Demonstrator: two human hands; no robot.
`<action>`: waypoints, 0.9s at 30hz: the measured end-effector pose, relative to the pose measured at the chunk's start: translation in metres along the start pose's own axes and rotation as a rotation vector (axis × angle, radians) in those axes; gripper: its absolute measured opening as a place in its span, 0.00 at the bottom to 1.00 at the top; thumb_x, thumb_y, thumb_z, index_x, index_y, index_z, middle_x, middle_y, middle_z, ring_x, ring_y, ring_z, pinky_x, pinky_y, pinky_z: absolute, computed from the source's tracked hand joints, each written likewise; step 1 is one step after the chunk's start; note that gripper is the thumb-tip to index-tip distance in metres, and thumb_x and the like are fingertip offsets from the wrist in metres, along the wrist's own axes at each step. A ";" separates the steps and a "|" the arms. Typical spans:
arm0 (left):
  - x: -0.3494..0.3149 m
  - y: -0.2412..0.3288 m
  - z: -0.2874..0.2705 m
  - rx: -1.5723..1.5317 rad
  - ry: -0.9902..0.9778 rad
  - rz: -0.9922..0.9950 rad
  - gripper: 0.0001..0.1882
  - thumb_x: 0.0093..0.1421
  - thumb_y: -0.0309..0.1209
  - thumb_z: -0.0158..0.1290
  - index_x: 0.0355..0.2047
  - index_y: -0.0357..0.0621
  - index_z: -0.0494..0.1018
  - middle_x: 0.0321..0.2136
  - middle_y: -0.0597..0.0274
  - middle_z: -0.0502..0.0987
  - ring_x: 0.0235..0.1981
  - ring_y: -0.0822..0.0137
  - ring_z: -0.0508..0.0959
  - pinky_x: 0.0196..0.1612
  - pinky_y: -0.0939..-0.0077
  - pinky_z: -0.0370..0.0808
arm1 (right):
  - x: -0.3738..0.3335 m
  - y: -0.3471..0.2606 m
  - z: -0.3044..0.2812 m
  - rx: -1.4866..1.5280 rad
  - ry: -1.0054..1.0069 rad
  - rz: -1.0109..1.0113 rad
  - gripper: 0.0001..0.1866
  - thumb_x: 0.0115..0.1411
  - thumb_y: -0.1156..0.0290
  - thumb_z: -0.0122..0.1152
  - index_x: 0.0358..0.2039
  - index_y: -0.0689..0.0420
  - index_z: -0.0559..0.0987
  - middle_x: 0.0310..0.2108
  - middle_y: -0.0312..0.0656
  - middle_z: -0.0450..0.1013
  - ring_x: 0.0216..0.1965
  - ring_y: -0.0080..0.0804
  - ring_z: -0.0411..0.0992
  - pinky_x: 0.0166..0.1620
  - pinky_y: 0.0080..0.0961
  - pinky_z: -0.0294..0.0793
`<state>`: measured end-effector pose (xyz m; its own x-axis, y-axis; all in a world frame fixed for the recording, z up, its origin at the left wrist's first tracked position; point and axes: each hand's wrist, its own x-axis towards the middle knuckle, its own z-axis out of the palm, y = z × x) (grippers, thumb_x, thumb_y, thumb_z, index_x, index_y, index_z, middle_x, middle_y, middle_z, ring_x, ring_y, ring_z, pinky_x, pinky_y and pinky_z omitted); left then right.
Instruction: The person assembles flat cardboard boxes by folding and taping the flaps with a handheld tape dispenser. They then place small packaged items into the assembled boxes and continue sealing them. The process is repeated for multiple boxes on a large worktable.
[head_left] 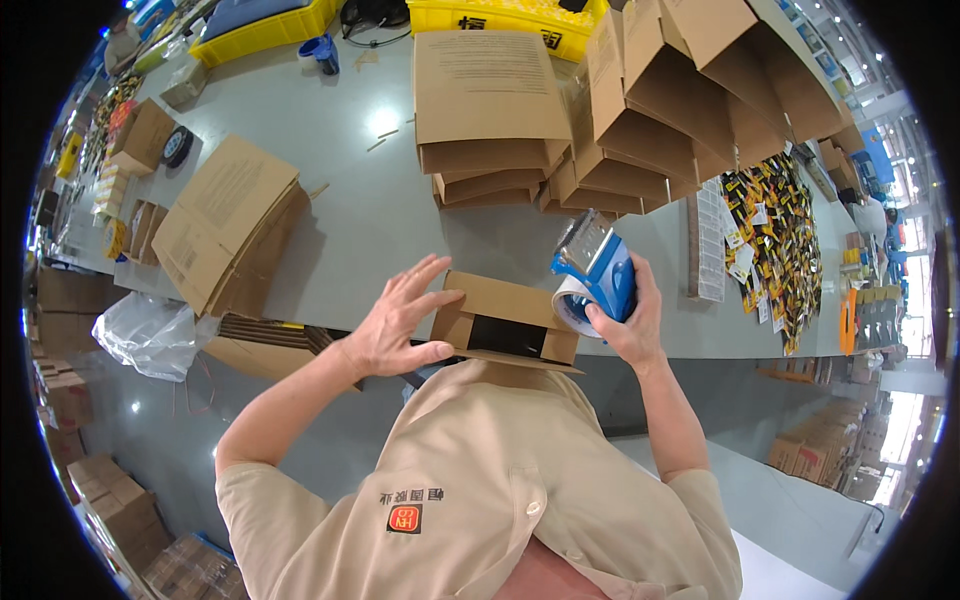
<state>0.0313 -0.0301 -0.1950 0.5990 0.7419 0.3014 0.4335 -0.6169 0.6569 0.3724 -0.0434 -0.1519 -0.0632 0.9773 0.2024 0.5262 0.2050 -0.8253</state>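
A small brown cardboard box (508, 298) sits at the table's near edge, right in front of my body, with its flaps standing up and a dark patch showing between them. My left hand (393, 325) is at the box's left side, fingers spread, the fingertips close to or touching its upper left corner. In my right hand (638, 318) is a blue tape dispenser (610, 275) with a roll of tape on it. The dispenser is held above the box's right end, its metal head pointing away from me.
Stacked brown cartons (490, 95) stand across the far middle, more open cartons (690, 90) at far right. Folded cartons (225, 215) lean on the left. A pile of small yellow-and-black packages (775, 250) lies right. Yellow crates (265, 32) line the back; a clear plastic bag (150, 335) hangs left.
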 end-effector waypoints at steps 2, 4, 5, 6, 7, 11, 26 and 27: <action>-0.004 0.009 0.012 -0.066 -0.025 -0.231 0.22 0.63 0.40 0.56 0.54 0.44 0.71 0.62 0.45 0.62 0.62 0.44 0.64 0.62 0.54 0.63 | 0.002 0.004 0.002 0.019 -0.072 -0.029 0.36 0.43 0.67 0.72 0.54 0.62 0.69 0.40 0.46 0.75 0.41 0.34 0.74 0.47 0.29 0.74; 0.000 0.008 0.027 -0.178 0.060 -0.408 0.23 0.63 0.39 0.55 0.55 0.44 0.69 0.58 0.45 0.65 0.59 0.43 0.66 0.61 0.53 0.63 | 0.004 0.005 0.002 0.014 -0.078 -0.038 0.38 0.42 0.67 0.72 0.55 0.62 0.69 0.41 0.45 0.75 0.42 0.33 0.75 0.48 0.28 0.74; 0.003 0.006 0.033 -0.125 0.063 -0.430 0.26 0.63 0.37 0.54 0.58 0.42 0.64 0.54 0.44 0.67 0.57 0.45 0.67 0.62 0.56 0.62 | 0.004 0.004 0.000 0.024 -0.091 -0.033 0.39 0.41 0.67 0.72 0.55 0.62 0.69 0.41 0.45 0.75 0.42 0.33 0.75 0.48 0.28 0.74; 0.006 0.005 0.038 -0.085 0.040 -0.492 0.27 0.62 0.36 0.54 0.59 0.41 0.63 0.54 0.44 0.67 0.57 0.46 0.67 0.61 0.56 0.63 | 0.005 0.003 -0.002 0.038 -0.112 -0.013 0.39 0.40 0.67 0.72 0.55 0.62 0.69 0.42 0.45 0.75 0.42 0.34 0.75 0.48 0.28 0.74; 0.008 0.004 0.041 -0.051 0.044 -0.521 0.28 0.62 0.34 0.55 0.59 0.40 0.61 0.55 0.43 0.67 0.58 0.46 0.67 0.61 0.56 0.63 | 0.005 0.001 -0.005 0.043 -0.097 -0.077 0.40 0.39 0.66 0.72 0.56 0.62 0.69 0.42 0.45 0.75 0.42 0.34 0.75 0.48 0.28 0.74; 0.022 0.009 0.042 0.164 0.184 -0.416 0.31 0.61 0.32 0.55 0.61 0.34 0.59 0.56 0.42 0.67 0.59 0.46 0.66 0.61 0.56 0.64 | 0.008 -0.008 -0.013 0.032 -0.243 -0.206 0.43 0.36 0.65 0.73 0.56 0.62 0.69 0.43 0.47 0.76 0.42 0.37 0.77 0.47 0.30 0.76; 0.042 0.046 0.060 -0.755 0.387 -0.650 0.19 0.72 0.40 0.46 0.43 0.34 0.76 0.26 0.59 0.76 0.30 0.70 0.78 0.35 0.76 0.76 | 0.024 -0.031 0.008 -0.298 -0.519 -0.329 0.47 0.38 0.68 0.73 0.63 0.56 0.68 0.34 0.47 0.75 0.32 0.45 0.75 0.37 0.35 0.77; 0.041 0.046 0.065 -0.705 0.477 -0.637 0.11 0.70 0.29 0.50 0.36 0.33 0.76 0.19 0.63 0.72 0.25 0.72 0.76 0.32 0.77 0.76 | 0.027 -0.034 0.007 -0.302 -0.547 -0.310 0.47 0.38 0.67 0.73 0.63 0.55 0.68 0.33 0.46 0.74 0.32 0.44 0.75 0.37 0.35 0.77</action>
<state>0.1193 -0.0452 -0.1973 0.0068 0.9950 -0.1000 -0.0059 0.1000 0.9950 0.3467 -0.0241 -0.1217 -0.6248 0.7794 0.0452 0.6225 0.5323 -0.5737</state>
